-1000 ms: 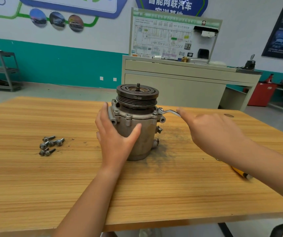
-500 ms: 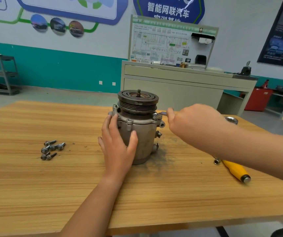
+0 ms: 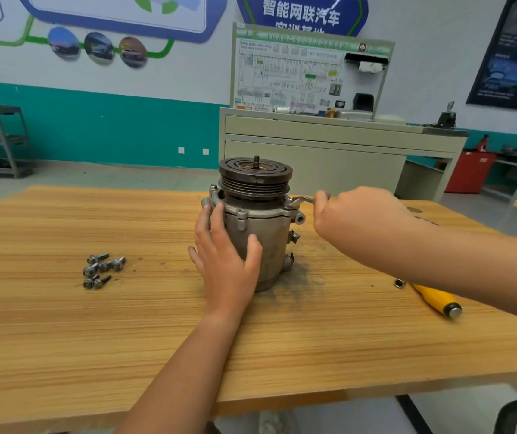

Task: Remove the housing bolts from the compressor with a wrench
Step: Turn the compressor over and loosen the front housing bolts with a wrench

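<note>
The compressor (image 3: 266, 227) stands upright on the bench (image 3: 63, 324), midway across and nearer the far edge. The left hand (image 3: 222, 264) wraps its fingers and thumb around the housing. The right hand (image 3: 357, 214) has its fingers clenched on the wrench (image 3: 301, 200), whose head meets a flange bolt on the compressor's right side. Loose bolts (image 3: 102, 270) lie toward the left edge, and a yellow-handled tool (image 3: 435, 299) toward the right edge.

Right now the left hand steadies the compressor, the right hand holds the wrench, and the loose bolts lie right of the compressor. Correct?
No: the head view shows the loose bolts left of the compressor, not right; the rest stands.
</note>
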